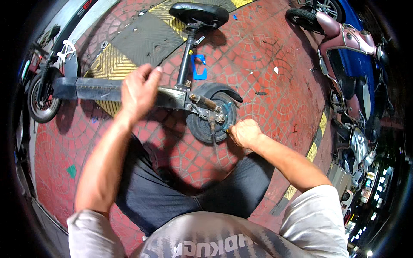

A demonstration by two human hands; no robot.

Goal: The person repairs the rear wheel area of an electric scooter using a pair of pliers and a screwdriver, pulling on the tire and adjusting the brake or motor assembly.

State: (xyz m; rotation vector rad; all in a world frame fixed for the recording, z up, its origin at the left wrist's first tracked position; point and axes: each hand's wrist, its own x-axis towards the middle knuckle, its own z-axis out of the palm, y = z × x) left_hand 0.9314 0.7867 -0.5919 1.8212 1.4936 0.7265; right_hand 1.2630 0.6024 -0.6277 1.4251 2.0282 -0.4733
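A black electric scooter lies across the ground before me, its deck (103,88) running left from the rear wheel (202,127). My left hand (140,92) is over the deck, its fingers partly extended and somewhat blurred, with no object visible in it. Whether it touches the deck I cannot tell. Beside the right side of the rear wheel, my right hand (245,133) is closed in a fist near the hub; a small yellowish bit shows at its fingers, too little to name. A black fender (219,91) curves over the wheel, and a shock absorber (204,102) sits next to the hub.
A black saddle (200,14) rises on its post (186,60) from the scooter. The front wheel (45,96) is at far left. On the red paving, a blue frame-shaped piece (198,67) lies by the post. A ramp (144,41) stands behind; a pink motorbike (350,41) is parked right.
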